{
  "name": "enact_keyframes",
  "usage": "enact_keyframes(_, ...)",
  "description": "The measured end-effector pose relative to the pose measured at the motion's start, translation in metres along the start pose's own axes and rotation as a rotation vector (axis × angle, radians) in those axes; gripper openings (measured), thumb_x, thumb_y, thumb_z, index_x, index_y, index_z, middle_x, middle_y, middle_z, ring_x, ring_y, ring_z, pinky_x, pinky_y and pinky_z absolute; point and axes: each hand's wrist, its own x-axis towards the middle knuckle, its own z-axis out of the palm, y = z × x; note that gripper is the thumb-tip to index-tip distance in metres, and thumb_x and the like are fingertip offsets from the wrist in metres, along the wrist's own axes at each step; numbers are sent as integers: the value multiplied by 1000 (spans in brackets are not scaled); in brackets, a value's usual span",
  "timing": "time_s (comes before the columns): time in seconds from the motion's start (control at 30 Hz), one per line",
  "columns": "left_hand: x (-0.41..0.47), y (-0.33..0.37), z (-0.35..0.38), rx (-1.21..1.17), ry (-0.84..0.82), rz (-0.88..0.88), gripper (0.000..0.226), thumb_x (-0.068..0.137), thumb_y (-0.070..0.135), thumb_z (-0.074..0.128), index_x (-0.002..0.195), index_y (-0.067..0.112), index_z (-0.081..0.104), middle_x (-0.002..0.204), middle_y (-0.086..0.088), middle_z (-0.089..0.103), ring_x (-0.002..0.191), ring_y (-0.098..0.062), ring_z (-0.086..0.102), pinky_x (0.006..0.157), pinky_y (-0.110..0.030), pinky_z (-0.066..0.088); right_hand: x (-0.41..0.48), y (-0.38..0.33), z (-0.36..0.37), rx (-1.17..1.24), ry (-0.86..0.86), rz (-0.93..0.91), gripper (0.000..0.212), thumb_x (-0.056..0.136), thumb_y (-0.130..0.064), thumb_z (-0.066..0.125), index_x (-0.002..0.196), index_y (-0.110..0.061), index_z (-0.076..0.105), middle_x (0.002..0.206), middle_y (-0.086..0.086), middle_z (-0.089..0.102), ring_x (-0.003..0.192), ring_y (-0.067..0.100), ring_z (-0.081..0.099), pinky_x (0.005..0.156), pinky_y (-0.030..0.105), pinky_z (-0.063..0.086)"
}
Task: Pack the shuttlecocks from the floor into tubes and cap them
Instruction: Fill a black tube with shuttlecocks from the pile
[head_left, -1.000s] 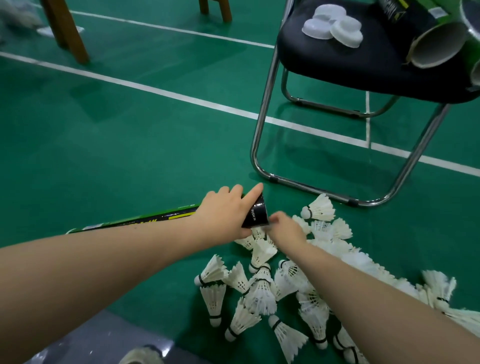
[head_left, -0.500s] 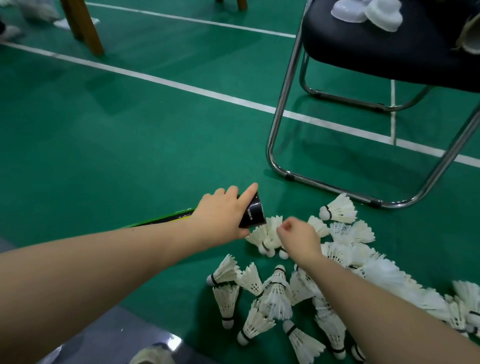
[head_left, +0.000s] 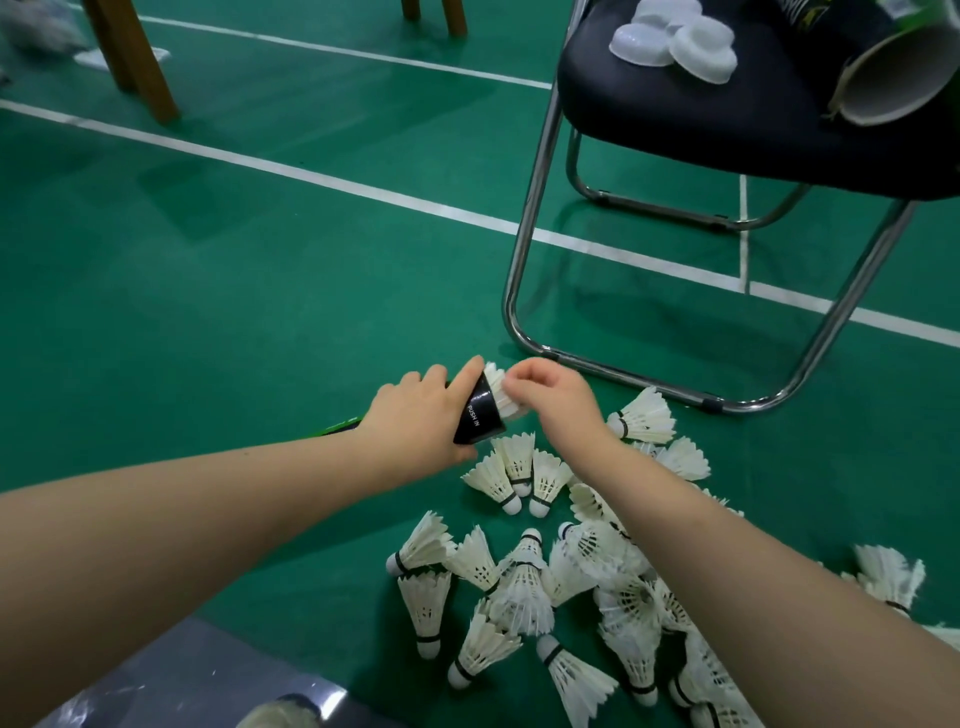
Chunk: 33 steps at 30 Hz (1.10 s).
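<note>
The step in hand is loading: one shuttlecock is going into a tube, and capping is not yet due. The left hand wraps around the black end of the tube, index finger stretched along its top edge. It holds the tube low over the green floor with the mouth turned right. The forearm hides the rest of the tube, apart from a green sliver. A shuttlecock sits in the mouth, white feathers partly outside the rim; its cork cannot be seen. The right hand, fingers curled, pinches those feathers. The next move seems to call for a straight push along the tube, gentle enough not to crush the feathers. After that comes a reach into the pile just below, where many white shuttlecocks lie jumbled, corks pointing every way. Farther right, white caps and a second tube, open-ended, rest on the chair.
</note>
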Motion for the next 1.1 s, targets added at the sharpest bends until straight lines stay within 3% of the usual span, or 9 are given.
enact_keyframes(0.17,-1,4,-3,-34,5,1,92,79,53,60,146,25,4,120,-9,46,106,-30,49,83,-40,44,0,1,-5,12,-322,181,11,91,-27,53,92,-22,63,84,-6,63,82,5,57,82,26,39)
enact_keyframes(0.37,-4,14,1,64,15,106,91,83,55,56,147,25,-1,120,-8,44,106,-29,48,81,-39,43,6,6,-1,86,-663,365,35,68,-30,60,103,-22,58,93,-7,66,93,12,58,95,34,38)
enact_keyframes(0.47,-1,6,1,73,10,93,89,84,53,56,147,26,-1,120,-8,44,107,-29,48,83,-40,43,11,12,12,160,-532,355,33,72,-34,60,102,-20,58,96,-1,63,92,15,57,88,32,38)
enact_keyframes(0.53,2,-2,1,57,2,39,92,82,53,58,148,26,0,120,-9,44,108,-30,48,84,-40,43,19,12,22,230,-260,271,14,83,-30,58,85,-17,62,87,5,60,85,18,54,81,30,39)
enact_keyframes(0.6,2,-11,3,31,-16,-16,94,80,53,61,147,25,1,121,-10,45,108,-31,48,84,-41,44,29,14,25,194,-1,225,20,89,-22,52,73,-15,62,73,6,61,73,17,57,75,28,38)
enact_keyframes(0.67,2,-18,7,-2,-54,-52,95,79,53,61,147,24,2,122,-11,45,109,-32,48,84,-42,44,41,25,24,-11,75,253,17,86,-19,52,73,-16,62,71,4,64,79,20,62,82,32,42)
enact_keyframes(0.73,0,-23,12,-10,-81,-60,95,79,54,61,147,23,1,122,-11,45,109,-32,48,85,-43,45,48,43,29,-358,-54,287,12,83,-19,54,87,-19,65,92,2,68,95,22,61,90,36,46)
enact_keyframes(0.9,0,-31,24,12,-134,-64,95,81,53,61,147,24,-1,124,-12,44,110,-32,47,84,-41,43,45,92,41,-1070,-255,212,50,84,-25,53,132,-34,43,130,-4,55,123,22,43,99,40,32)
enact_keyframes(1.1,4,-33,31,-22,-154,-81,95,80,53,61,147,24,0,125,-12,44,111,-32,47,85,-42,43,38,126,38,-1439,-404,-67,36,86,-19,55,121,-24,57,132,0,52,137,22,27,112,53,7)
